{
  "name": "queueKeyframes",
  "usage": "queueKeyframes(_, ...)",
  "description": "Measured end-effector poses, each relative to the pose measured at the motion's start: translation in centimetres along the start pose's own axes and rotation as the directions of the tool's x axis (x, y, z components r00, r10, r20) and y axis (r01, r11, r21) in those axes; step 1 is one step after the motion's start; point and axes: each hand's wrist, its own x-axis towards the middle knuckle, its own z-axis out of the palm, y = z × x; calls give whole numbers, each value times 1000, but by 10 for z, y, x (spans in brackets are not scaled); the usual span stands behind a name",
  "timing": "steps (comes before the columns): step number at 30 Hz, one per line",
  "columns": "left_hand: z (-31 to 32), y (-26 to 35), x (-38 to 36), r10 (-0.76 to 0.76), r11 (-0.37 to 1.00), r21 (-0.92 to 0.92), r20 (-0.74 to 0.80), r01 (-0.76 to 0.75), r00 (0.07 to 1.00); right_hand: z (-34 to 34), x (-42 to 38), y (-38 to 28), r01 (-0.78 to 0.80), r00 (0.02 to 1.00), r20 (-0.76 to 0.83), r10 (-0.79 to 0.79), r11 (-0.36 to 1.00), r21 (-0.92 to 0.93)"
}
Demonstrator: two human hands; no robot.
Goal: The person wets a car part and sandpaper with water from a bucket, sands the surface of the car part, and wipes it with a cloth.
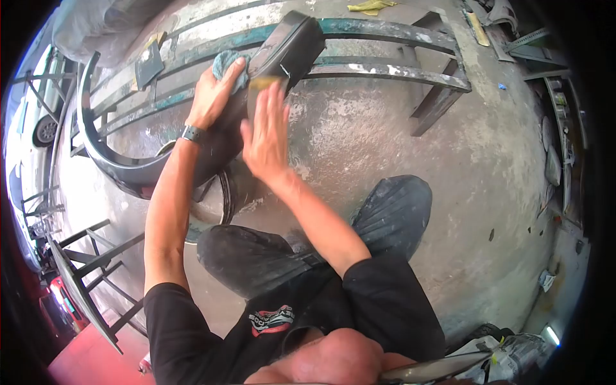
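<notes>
A dark car fender (215, 144) with a curved wheel-arch edge lies across a metal rack, its narrow end up at the top middle. My left hand (215, 96), a watch on its wrist, is closed on a bluish cloth (230, 67) against the fender's upper part. Beside it, my right hand (266, 131) lies with fingers stretched and together, slightly blurred, the thumb apart. Under its fingertips a yellowish piece of sandpaper (264, 82) is pressed to the fender; most of the piece is hidden.
The rack's paint-spattered rails (391, 67) run behind the fender to a leg (439, 106) at right. A round bucket-like container (215, 208) sits below the fender, near my knees. Another metal stand (96, 269) is at lower left. A yellow cloth (372, 6) lies on the floor.
</notes>
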Motion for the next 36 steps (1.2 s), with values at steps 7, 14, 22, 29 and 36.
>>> queueKeyframes(7,0,10,-2,-48,999,22,8,48,999,-29,128,41,-131,975,-193,109,986,-102)
queueKeyframes(14,4,1,-1,-58,998,38,-43,59,997,-23,72,39,66,982,-160,-95,982,-178)
queueKeyframes(22,6,10,-7,-17,998,58,-70,21,997,-17,58,36,53,984,-163,-78,987,-154)
queueKeyframes(29,7,-7,0,-37,999,-13,-56,36,998,-41,150,81,-179,945,-272,182,983,36)
queueKeyframes(36,5,-9,0,-62,993,-104,-58,56,996,-38,44,28,295,955,43,-295,917,-269)
